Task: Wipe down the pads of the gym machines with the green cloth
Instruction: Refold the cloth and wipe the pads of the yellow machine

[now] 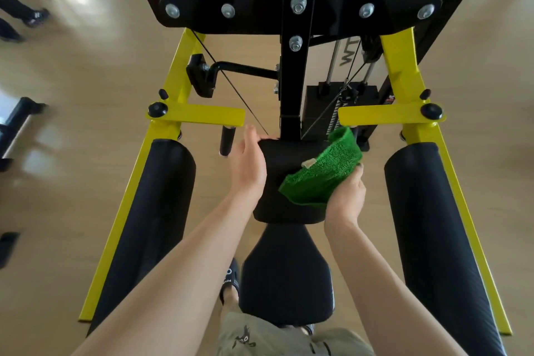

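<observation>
Gym floor; green cloth (320, 170) in right hand (345, 196).

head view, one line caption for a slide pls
Right hand presses a green cloth on a black pad of a yellow-framed gym machine; left hand steadies it.

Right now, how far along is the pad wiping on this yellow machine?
Nothing shows as finished; wiped pads look no different. In hand: the right hand presses the green cloth on the centre pad, steadied by the left hand. Possibly left: seat pad and both side pads.
</observation>
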